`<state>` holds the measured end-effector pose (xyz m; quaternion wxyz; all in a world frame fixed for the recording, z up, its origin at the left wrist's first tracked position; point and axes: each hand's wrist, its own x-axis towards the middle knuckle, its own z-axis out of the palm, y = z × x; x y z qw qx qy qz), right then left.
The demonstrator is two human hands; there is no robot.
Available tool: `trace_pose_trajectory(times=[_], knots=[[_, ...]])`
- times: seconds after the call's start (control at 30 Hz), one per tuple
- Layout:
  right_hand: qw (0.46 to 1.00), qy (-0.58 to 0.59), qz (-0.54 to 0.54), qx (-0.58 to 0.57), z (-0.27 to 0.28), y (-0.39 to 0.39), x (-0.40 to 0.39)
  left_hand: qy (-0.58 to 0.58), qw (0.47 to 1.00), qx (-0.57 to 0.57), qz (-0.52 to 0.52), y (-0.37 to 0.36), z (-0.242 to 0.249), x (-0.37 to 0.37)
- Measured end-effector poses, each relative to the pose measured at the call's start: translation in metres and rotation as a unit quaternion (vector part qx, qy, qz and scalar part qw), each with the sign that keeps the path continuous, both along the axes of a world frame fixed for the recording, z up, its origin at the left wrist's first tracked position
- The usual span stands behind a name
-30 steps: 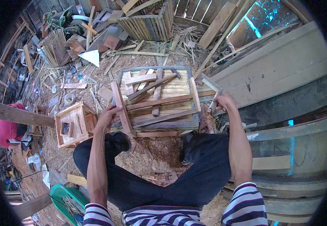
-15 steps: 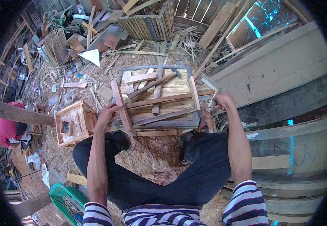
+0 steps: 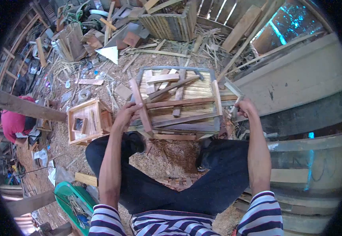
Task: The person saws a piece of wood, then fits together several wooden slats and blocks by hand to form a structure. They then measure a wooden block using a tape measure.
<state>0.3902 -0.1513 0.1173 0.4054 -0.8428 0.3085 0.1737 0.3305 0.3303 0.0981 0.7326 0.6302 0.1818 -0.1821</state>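
My left hand (image 3: 127, 114) has its fingers closed round the left upright board (image 3: 141, 108) of a wooden frame lying over a slatted panel (image 3: 196, 74). A long dark rail (image 3: 183, 102) runs from that board past a paler crosspiece (image 3: 217, 97) toward the right. At the right end, my right hand (image 3: 246, 107) grips a short grey-brown end piece (image 3: 236, 103). Several loose wood strips, among them a short pale block (image 3: 163, 78), lie on the slatted panel in front of me.
A small wooden box frame (image 3: 86, 122) stands left of my knee. A green tub (image 3: 70, 200) is at lower left. Another person in red (image 3: 15, 120) bends at far left. Wide planks (image 3: 293, 74) lean at right; wood scraps cover the ground.
The whole view has shifted, so the panel and frame appear further right. Both hands remain at the same pieces of the frame.
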Motion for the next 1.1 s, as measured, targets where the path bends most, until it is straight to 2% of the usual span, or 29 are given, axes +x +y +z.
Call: trace_pose_trajectory(times=[0.1,0.17,0.27,0.33,0.47,0.53,0.77,0.87,0.97,1.03,1.1], knots=[[1.000,0.015,0.009,0.010,-0.012,-0.008,0.006,0.009,0.999,0.032,0.005,0.005,-0.014,0.003],[0.999,0.032,0.009,0.005,0.003,0.003,0.003,0.010,1.000,0.015,0.002,0.012,-0.029,0.008],[0.999,0.034,0.002,0.010,0.003,0.001,0.003,0.006,1.000,-0.005,-0.023,0.007,-0.013,0.007],[0.999,0.045,-0.003,0.008,-0.007,-0.007,0.006,-0.008,0.999,0.038,-0.028,0.003,-0.002,0.005],[0.999,0.042,-0.007,0.021,-0.032,-0.021,0.011,-0.009,0.998,0.055,-0.026,0.010,-0.018,0.015],[0.999,-0.026,-0.022,0.042,-0.033,-0.017,0.009,0.006,0.996,0.063,-0.059,0.011,-0.012,0.016],[0.999,0.031,-0.004,0.016,-0.026,-0.014,0.010,0.010,0.998,0.020,-0.058,0.010,-0.005,0.018],[1.000,0.021,0.013,0.009,-0.030,-0.015,0.008,0.009,0.999,0.027,-0.041,0.011,-0.011,0.020],[1.000,0.005,0.014,-0.004,-0.029,-0.012,0.009,0.004,0.997,0.028,-0.066,0.009,-0.002,0.016],[0.999,0.014,-0.015,0.035,-0.017,-0.003,0.004,0.012,0.997,0.064,-0.037,0.006,0.001,0.013],[0.999,0.009,-0.026,0.022,-0.004,0.008,-0.001,0.011,0.997,0.066,-0.049,0.008,-0.003,0.015]])
